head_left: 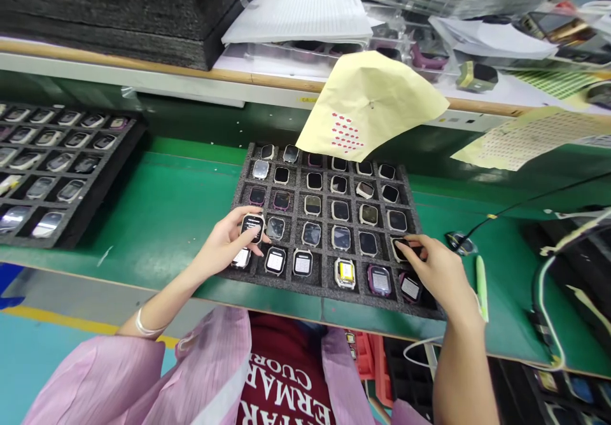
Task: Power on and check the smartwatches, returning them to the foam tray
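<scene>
A black foam tray (312, 283) lies on the green bench, its compartments filled with several square smartwatch bodies. My left hand (233, 240) is closed on a smartwatch (252, 226) with a lit screen, held over the tray's left side with the thumb on the glass. At the tray's right side, my right hand (432, 266) pinches a dark-screened smartwatch (399, 250) at its compartment; the fingers partly cover it. Along the near row, some watches show lit white screens, such as the lit watch (275, 261). A watch with a yellow screen (344, 273) sits in the same row.
Another foam tray of watches (90, 177) lies at the left. A yellow paper sheet (367, 100) hangs from the shelf edge over the tray's far side. To the right are a green pen-like tool (481, 288) and cables (541, 291). Black foam blocks (119, 18) stand on the shelf.
</scene>
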A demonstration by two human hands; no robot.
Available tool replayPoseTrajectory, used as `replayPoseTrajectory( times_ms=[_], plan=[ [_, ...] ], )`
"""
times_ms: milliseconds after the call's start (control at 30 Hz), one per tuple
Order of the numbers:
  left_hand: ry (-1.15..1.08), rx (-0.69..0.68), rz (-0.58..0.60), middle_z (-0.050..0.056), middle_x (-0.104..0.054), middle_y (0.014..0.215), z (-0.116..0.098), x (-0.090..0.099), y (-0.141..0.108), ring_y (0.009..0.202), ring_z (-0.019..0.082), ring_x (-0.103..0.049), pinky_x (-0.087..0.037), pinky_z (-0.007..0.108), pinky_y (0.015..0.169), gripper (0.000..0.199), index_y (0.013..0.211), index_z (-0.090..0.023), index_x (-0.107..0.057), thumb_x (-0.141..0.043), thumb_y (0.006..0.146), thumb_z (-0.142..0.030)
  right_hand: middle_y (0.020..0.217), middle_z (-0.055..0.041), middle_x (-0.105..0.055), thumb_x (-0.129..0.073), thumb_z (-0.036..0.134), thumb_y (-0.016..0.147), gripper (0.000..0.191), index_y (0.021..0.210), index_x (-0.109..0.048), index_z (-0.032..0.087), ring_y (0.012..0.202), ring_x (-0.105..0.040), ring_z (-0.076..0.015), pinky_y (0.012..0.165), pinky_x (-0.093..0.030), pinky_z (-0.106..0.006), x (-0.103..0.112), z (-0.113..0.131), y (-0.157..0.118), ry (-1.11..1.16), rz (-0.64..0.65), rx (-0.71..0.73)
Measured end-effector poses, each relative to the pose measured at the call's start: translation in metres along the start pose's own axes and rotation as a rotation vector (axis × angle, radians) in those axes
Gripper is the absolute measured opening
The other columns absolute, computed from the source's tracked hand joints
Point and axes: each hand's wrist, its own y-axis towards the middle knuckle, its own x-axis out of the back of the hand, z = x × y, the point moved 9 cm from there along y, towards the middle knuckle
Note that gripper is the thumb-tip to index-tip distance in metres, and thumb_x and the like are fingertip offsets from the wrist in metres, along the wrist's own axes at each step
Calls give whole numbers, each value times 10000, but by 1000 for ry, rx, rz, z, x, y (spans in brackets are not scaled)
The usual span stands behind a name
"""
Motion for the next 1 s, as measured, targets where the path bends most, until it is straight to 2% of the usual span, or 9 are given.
replayPoseTrajectory(
  times_ms=[133,267,333,400,467,567,667,833,1000],
  plan=[
    [32,-8,21,45,-628,943,6,1,2,897,178,-659,-602,282,714,507,1239,-174,-447,-694,800,-227,721,-116,-665,-497,743,764,646,894,-662,132,594,-589,-248,551,-429,-343,0,-13,-2,128,-40,-154],
    [162,6,38,55,-667,977,16,10,8,885,178,-670,-570,331,808,639,1338,-194,-340,-679,796,-209,524,-27,-552,-556,721,741,613,836,-699,132,484,-501,-198,483,-368,-314,-2,-16,-5,202,-21,-189],
    [309,-15,16,72,-672,1007,16,20,12,879,198,-678,-559,369,818,614,1349,-191,-324,-643,827,-240,603,-36,-603,-621,653,745,506,831,-691,159,548,-561,-210,524,-428,-321,1,-14,-9,328,-52,-196],
    [544,-88,7,92,-650,1076,9,26,16,964,235,-655,-530,412,869,557,1315,-184,-376,-639,830,-258,842,-72,-693,-675,550,769,374,885,-668,194,762,-660,-257,668,-523,-359,6,-10,-13,553,-107,-208],
    [846,-187,21,108,-612,1124,0,26,17,1064,277,-591,-483,461,931,462,1238,-168,-470,-649,825,-271,1044,-87,-698,-666,464,820,269,947,-628,229,979,-667,-297,833,-543,-444,11,-1,-18,825,-151,-220],
    [1220,-308,33,172,-543,1197,-8,17,17,1159,350,-479,-435,517,952,429,1160,-117,-550,-669,821,-350,1049,-96,-704,-628,388,869,172,968,-602,250,1017,-672,-319,918,-519,-550,13,14,-25,1131,-159,-289],
    [1372,-381,-17,203,-528,1200,-9,-1,18,1103,355,-483,-442,500,889,343,1087,-94,-595,-594,883,-369,1105,-123,-697,-617,363,880,235,1075,-626,234,1071,-653,-321,1003,-468,-552,6,39,-31,1338,-43,-360],
    [1371,-324,114,180,-600,938,16,-47,29,931,332,-519,-431,462,797,194,941,-95,-625,-478,937,-222,1258,-154,-630,-620,289,904,402,1289,-538,208,1224,-551,-317,1089,-356,-562,-14,97,-45,1602,285,-352],
    [1278,-293,100,153,-588,848,20,-51,44,876,313,-536,-433,457,807,110,844,-97,-596,-540,897,-176,1181,-152,-674,-695,307,866,439,1275,-568,215,1136,-618,-314,1056,-382,-562,-41,136,-56,1719,488,-335]
  ],
)
